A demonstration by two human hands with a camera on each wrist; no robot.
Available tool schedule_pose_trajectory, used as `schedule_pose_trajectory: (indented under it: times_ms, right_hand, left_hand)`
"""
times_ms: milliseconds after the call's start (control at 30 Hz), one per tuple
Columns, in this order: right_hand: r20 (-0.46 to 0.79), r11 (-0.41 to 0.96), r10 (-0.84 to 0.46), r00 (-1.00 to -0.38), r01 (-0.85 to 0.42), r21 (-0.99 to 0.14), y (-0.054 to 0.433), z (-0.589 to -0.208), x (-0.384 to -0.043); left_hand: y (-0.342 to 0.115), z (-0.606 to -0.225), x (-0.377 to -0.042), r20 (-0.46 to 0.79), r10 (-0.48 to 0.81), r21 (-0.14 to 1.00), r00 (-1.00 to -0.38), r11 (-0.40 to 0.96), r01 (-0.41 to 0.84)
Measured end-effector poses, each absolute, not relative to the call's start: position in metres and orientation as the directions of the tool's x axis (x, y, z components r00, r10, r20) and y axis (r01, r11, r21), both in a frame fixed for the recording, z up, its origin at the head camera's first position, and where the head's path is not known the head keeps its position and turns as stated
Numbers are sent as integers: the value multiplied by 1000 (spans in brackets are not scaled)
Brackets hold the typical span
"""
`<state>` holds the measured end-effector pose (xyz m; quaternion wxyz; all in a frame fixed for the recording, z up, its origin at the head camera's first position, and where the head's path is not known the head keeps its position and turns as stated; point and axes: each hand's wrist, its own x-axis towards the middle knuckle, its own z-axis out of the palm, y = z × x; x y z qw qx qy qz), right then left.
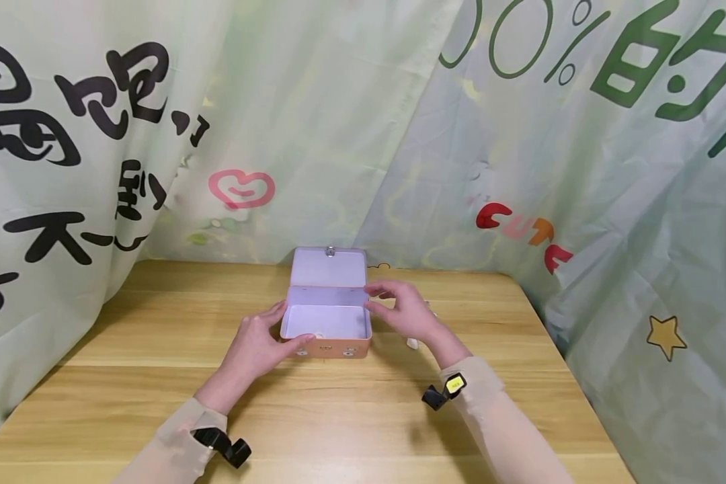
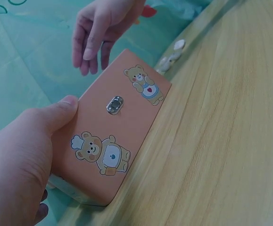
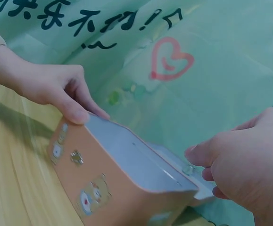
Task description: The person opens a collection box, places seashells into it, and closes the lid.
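Note:
An orange tin box with bear pictures stands on the table, its lid swung back and its pale lavender inside showing. A metal clasp sits on the front wall. My left hand grips the box's left side, thumb at the front rim and fingers along the side wall. By the right rim, my right hand hovers with loosely bent fingers and holds nothing. In the left wrist view that right hand hangs beyond the box, fingers pointing down.
Several small white pieces lie on the wooden table to the right of the box, partly hidden by my right hand in the head view. A printed curtain hangs behind the table and along both sides.

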<state>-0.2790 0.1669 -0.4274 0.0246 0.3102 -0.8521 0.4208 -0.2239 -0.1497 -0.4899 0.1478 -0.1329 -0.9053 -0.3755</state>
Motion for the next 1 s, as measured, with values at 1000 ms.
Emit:
schedule_pose_trajectory:
  times_ms: [1000]
  right_hand:
    - [131, 618, -365, -922, -345, -707, 233, -477, -301]
  left_hand:
    - [-149, -489, -224, 375, 132, 633, -917, 686, 358]
